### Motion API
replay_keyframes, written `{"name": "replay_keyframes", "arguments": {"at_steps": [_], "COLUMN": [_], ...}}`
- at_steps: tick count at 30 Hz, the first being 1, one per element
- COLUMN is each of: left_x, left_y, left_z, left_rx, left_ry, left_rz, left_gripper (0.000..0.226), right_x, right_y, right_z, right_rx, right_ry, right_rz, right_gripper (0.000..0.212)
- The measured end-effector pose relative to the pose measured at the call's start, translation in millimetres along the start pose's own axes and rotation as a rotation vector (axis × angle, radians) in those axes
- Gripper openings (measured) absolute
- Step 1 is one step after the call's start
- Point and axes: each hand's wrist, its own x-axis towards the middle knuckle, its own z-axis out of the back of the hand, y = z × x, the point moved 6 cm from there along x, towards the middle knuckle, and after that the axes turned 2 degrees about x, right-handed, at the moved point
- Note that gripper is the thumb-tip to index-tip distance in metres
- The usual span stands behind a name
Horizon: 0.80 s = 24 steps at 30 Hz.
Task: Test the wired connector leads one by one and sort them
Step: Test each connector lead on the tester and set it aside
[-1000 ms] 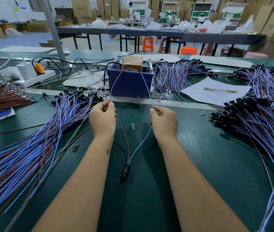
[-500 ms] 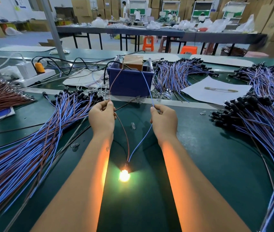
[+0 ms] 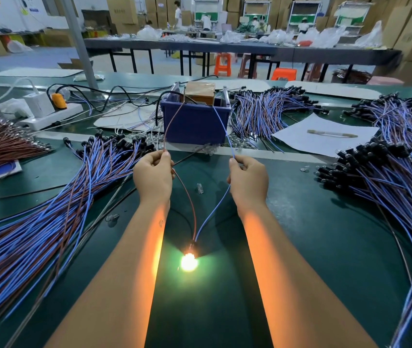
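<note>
We see the green desk (image 3: pixel 313 247) under both hands, with heaps of leads (image 3: pixel 36 222) spread outside each wrist. Beyond the hands stands a blue bin (image 3: pixel 194 121). Our left hand (image 3: pixel 153 178) pinches the brown wire (image 3: pixel 187 197), our right hand (image 3: pixel 248 180) pinches the blue wire (image 3: pixel 213 212); both wires join at a glowing bulb (image 3: pixel 189 262) between our forearms

Glare from the lit bulb (image 3: pixel 189 262) hides its connector body.
</note>
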Motion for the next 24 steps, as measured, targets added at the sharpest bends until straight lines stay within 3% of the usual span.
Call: {"name": "replay_keyframes", "arguments": {"at_steps": [14,20,24], "left_x": [-1.8,-29.0,-30.8], "left_y": [-1.6,-7.8,-4.9], "left_z": [-0.5,-40.9,-44.5], "left_rx": [0.035,0.170,0.128], "left_ry": [0.011,0.383,0.433], "left_rz": [-0.031,-0.144,-0.068], "left_gripper": [0.010,0.015,0.025], "right_x": [-2.9,-14.9,-17.4], "right_y": [2.4,19.4,19.7], "right_z": [0.4,-18.4,-25.0], "right_rx": [-0.004,0.003,0.035], "right_ry": [0.009,0.143,0.213], "right_rz": [0.002,0.190,0.204], "right_gripper": [0.022,0.022,0.022]}}
